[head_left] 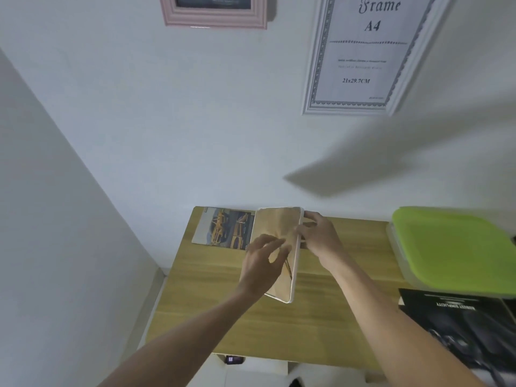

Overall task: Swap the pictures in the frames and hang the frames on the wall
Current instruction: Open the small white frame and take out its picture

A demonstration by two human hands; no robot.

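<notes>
A white picture frame (296, 275) is tilted up above the wooden table (321, 325), its brown backing board facing me. My right hand (321, 236) grips the frame's right edge near the top. My left hand (265, 261) rests its fingers on the backing board, fingers spread. A loose picture of yellow cars (223, 229) lies flat on the table just left of the frame. On the wall hang a pink frame (215, 15) at the top and a white A4 frame (368, 54) to its right.
A container with a green lid (455, 244) stands at the table's right side. A black printed sheet (458, 322) lies in front of it. A white side wall closes off the left. A small dark object (234, 359) sits below the table's front edge.
</notes>
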